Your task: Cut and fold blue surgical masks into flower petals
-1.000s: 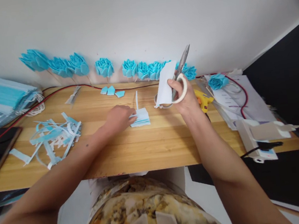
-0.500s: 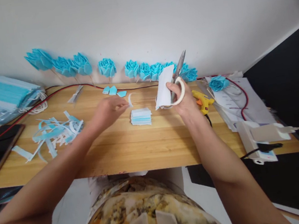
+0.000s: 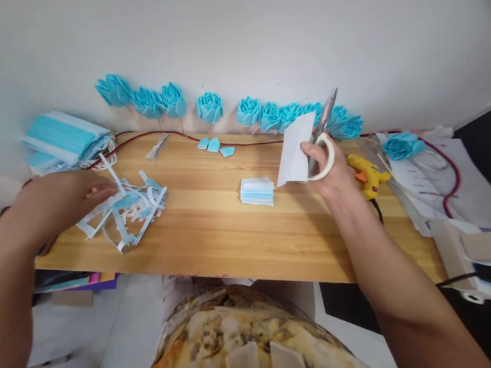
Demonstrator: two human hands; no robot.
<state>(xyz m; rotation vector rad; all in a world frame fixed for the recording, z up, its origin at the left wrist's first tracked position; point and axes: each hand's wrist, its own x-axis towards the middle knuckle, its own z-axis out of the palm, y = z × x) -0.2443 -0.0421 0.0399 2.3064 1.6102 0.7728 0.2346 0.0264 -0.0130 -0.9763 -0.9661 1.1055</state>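
My right hand (image 3: 331, 169) grips white-handled scissors (image 3: 321, 139) with the blades pointing up, together with a white piece of mask fabric (image 3: 295, 150). A small stack of cut blue and white mask pieces (image 3: 257, 191) lies on the wooden table (image 3: 216, 235) just left of that hand. My left hand (image 3: 60, 198) has reached far left over a heap of blue and white trimmed strips (image 3: 129, 213). Its fingers pinch a thin white strip (image 3: 109, 166) at the heap's top.
Blue fabric roses (image 3: 264, 115) line the wall at the table's back. A stack of blue face masks (image 3: 64, 137) sits at the far left. A yellow glue gun (image 3: 367, 174), papers (image 3: 442, 181) with a red cable and a power strip (image 3: 473, 251) are on the right.
My left hand picked a thin strip off beside the cut stack and carried it left to the scrap heap. The view swung left. My right hand kept the scissors and fabric.
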